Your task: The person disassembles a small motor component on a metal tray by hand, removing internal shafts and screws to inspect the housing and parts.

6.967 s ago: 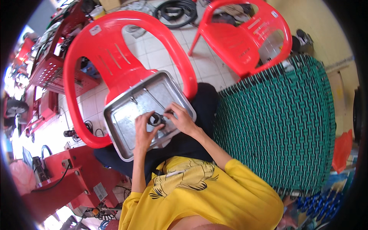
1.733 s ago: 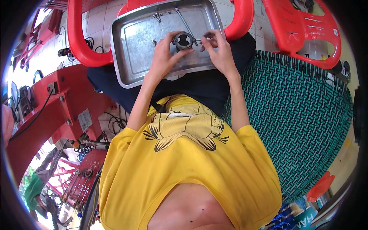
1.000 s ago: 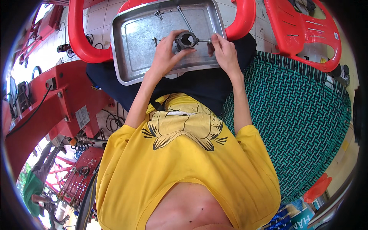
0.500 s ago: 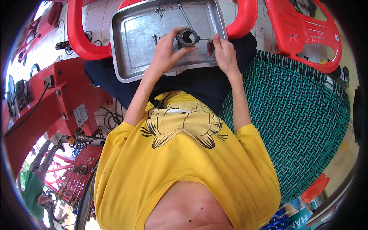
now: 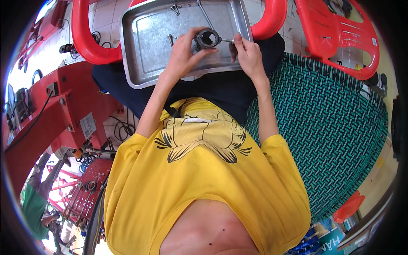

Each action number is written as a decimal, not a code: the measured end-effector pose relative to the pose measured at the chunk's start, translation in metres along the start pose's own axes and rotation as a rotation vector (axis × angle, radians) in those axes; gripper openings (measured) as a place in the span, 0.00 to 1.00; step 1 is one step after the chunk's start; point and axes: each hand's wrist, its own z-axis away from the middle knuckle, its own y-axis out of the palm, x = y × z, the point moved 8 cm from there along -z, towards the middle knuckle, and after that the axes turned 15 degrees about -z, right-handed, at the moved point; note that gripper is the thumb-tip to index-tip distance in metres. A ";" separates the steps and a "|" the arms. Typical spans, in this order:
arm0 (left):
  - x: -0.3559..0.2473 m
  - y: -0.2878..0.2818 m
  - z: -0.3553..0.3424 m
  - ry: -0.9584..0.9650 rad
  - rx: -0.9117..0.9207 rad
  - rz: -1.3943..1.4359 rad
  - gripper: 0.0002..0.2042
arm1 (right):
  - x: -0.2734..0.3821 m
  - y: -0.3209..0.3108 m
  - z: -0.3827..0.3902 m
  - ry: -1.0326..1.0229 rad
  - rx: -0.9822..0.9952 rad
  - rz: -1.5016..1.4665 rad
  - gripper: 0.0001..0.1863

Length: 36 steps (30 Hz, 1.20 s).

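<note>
My left hand (image 5: 185,52) is closed round a dark metal collar (image 5: 217,38), thumb and fingers on opposite sides, its round bore facing up. From the collar's right side a thin metal rod (image 5: 226,40) runs to my right hand (image 5: 250,58). The fingertips of that hand pinch the rod's outer end; whether it is a bolt or a key cannot be made out. Both hands are over a shallow metal tray (image 5: 146,46) on my lap. A long slim metal rod (image 5: 205,15) lies in the tray beyond the collar, and small bolts (image 5: 175,9) lie left of it.
Another bolt (image 5: 171,40) lies beside my left hand. Behind the tray is a red plastic chair (image 5: 87,34), with a second red chair (image 5: 335,36) at the far right. A green woven seat (image 5: 318,131) is on my right. Red machinery (image 5: 63,102) stands close on my left.
The tray and my hands appear slightly higher and further left in the picture. My grip on the collar and the rod looks nearly the same.
</note>
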 end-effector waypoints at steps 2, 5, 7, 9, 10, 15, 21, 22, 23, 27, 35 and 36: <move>0.000 0.000 0.000 0.001 -0.003 -0.009 0.30 | 0.005 0.001 0.001 -0.041 0.000 -0.076 0.29; -0.001 -0.001 0.001 0.010 -0.011 -0.020 0.30 | 0.008 0.001 0.004 -0.040 0.024 -0.091 0.26; -0.001 -0.001 0.002 0.017 -0.018 -0.036 0.30 | -0.010 -0.001 0.000 0.124 0.045 -0.015 0.24; 0.001 0.000 0.001 0.005 -0.007 -0.017 0.30 | 0.005 0.001 0.003 -0.069 -0.020 -0.156 0.19; 0.002 0.001 0.001 0.000 -0.001 -0.008 0.30 | 0.013 0.000 0.006 -0.166 -0.052 -0.226 0.17; 0.000 0.000 0.002 -0.012 -0.003 0.012 0.29 | 0.000 0.002 0.001 0.047 0.056 -0.106 0.19; 0.001 0.001 0.001 -0.003 -0.006 0.003 0.29 | 0.007 0.001 0.003 -0.019 -0.002 -0.079 0.21; 0.002 0.001 0.002 -0.006 -0.008 0.010 0.29 | 0.003 0.002 0.002 0.050 0.040 0.016 0.20; 0.002 0.000 0.001 -0.007 -0.008 0.009 0.29 | 0.005 0.003 0.001 0.033 0.024 -0.060 0.20; -0.002 0.000 0.002 -0.009 -0.001 0.001 0.30 | 0.012 0.002 0.008 -0.093 -0.006 -0.108 0.21; 0.001 0.003 0.003 0.002 -0.024 0.002 0.30 | 0.009 0.007 0.012 -0.108 -0.024 -0.162 0.29; 0.002 0.003 0.003 -0.001 -0.024 0.004 0.30 | 0.008 0.006 0.010 -0.034 -0.006 -0.097 0.29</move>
